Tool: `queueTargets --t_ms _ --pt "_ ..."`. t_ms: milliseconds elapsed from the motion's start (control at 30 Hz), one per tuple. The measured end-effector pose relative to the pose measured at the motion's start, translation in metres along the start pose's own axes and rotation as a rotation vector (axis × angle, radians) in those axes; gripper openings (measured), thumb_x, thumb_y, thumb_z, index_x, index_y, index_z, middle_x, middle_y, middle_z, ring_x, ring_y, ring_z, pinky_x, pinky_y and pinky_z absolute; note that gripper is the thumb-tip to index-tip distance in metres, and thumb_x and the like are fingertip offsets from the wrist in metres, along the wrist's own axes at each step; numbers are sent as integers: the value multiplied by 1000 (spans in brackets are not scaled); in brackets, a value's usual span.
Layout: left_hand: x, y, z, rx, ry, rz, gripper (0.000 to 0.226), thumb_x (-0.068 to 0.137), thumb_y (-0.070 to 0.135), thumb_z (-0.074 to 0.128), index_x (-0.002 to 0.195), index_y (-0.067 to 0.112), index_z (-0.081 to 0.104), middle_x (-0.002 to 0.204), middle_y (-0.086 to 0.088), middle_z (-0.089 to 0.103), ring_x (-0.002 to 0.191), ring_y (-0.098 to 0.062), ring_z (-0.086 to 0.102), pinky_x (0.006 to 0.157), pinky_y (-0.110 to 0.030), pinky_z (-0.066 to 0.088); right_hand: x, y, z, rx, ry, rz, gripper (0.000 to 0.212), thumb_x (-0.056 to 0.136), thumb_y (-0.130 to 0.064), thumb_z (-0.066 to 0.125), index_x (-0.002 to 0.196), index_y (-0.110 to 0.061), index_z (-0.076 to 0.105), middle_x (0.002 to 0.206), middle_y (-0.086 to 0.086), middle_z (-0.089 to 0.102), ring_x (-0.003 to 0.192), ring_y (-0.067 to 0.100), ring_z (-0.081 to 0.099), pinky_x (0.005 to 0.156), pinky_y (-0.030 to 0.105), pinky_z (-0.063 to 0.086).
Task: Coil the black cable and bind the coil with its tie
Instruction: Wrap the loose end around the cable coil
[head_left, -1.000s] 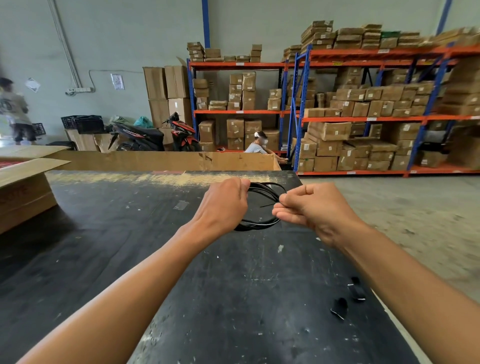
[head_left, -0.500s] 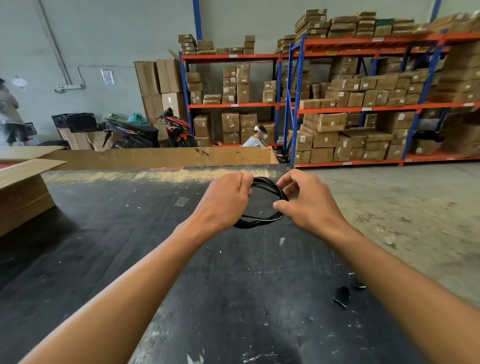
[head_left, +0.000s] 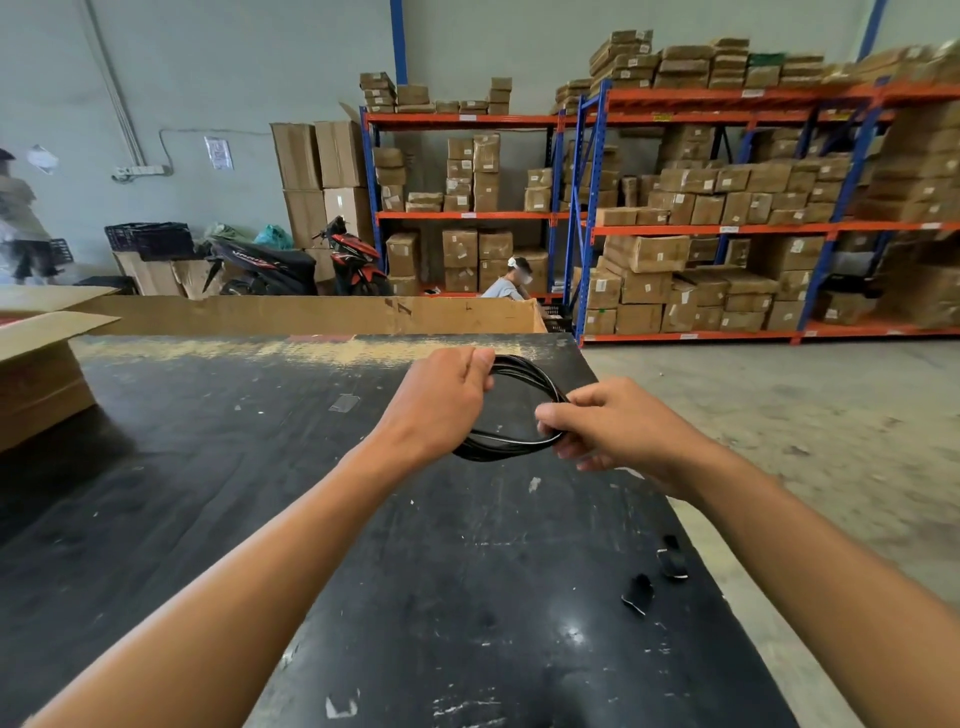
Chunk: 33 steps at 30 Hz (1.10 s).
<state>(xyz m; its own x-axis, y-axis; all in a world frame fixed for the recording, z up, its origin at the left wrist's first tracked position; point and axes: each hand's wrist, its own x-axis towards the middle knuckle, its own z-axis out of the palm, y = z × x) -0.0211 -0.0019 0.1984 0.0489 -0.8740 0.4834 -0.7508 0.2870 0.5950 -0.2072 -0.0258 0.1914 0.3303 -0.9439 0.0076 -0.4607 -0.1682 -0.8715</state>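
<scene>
The black cable (head_left: 524, 370) is wound into a round coil of several loops, held just above the black table (head_left: 260, 467). My left hand (head_left: 441, 402) grips the coil's left side in a closed fist. My right hand (head_left: 608, 426) pinches the coil's right side between thumb and fingers. The lower arc of the coil (head_left: 498, 451) shows a pale glint. I cannot make out a tie on the coil; part of it is hidden inside both hands.
Two small black pieces (head_left: 638, 593) (head_left: 671, 560) lie near the table's right edge. An open cardboard box (head_left: 36, 364) stands at the left, a long cardboard wall (head_left: 311, 314) behind the table. Shelves of boxes (head_left: 727, 208), a scooter and two people are beyond.
My right hand slid from the coil's top right down to its right side and closed into a pinch. The left hand kept its grip. The view tilted slightly.
</scene>
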Motion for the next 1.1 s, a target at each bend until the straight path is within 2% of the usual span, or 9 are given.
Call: queueTargets --t_ms 100,267,367,533,633,767,867,967,1100 --pt "-1 10 8 51 44 -25 43 105 31 32 68 17 50 63 3 53 58 -12 47 55 -28 36 -11 3 -15 -12 -29 6 43 91 -51 58 92 -13 78 89 9 68 80 13 63 62 22 49" --pt "-13 31 24 76 67 -42 42 105 33 33 72 15 53 66 1 57 59 -12 50 52 -22 36 -31 12 -32 227 -39 66 45 92 -36 63 102 7 68 72 11 60 57 14 59 56 24 54" --pt "-26 42 31 112 85 7 40 104 34 32 73 17 51 64 4 55 59 -9 50 51 -17 33 -46 18 -39 356 -98 132 33 93 -38 62 102 -6 64 66 6 59 55 14 58 54 25 55" --pt "-46 56 38 214 71 136 39 104 33 31 83 8 51 60 -4 56 56 -28 54 55 -39 39 -65 25 -46 430 -105 167 32 91 -40 64 90 -8 68 72 5 66 67 18 65 67 31 58" --pt "-58 63 43 244 37 162 39 104 34 31 83 7 49 57 -5 54 51 -28 52 53 -41 40 -75 31 -48 353 -39 85 38 85 -49 68 95 -12 70 82 3 72 72 17 66 68 33 57" --pt "-73 69 49 208 -11 90 39 104 34 32 81 10 52 59 -4 55 55 -24 53 52 -38 41 -90 40 -44 182 60 -127 17 90 -29 67 107 -28 69 89 5 77 80 12 68 70 28 51" --pt "-86 72 50 183 -26 19 39 104 33 32 79 14 54 61 4 54 56 -12 50 50 -19 32 -97 49 -39 281 67 -148 23 92 -24 66 114 -24 73 90 1 78 76 6 66 63 20 45" --pt "-101 70 52 183 -64 -10 39 104 32 33 78 14 55 60 6 53 56 -10 49 50 -18 31 -98 61 -31 189 83 -179 25 89 -19 70 113 -20 75 95 -6 77 70 -7 60 68 16 46" --pt "-116 63 53 144 -120 -56 39 104 31 36 79 10 58 59 10 49 55 -5 46 50 -16 32 -97 68 -22 42 -17 -162 29 80 -14 77 109 -18 77 85 -10 77 74 -3 62 79 21 48"
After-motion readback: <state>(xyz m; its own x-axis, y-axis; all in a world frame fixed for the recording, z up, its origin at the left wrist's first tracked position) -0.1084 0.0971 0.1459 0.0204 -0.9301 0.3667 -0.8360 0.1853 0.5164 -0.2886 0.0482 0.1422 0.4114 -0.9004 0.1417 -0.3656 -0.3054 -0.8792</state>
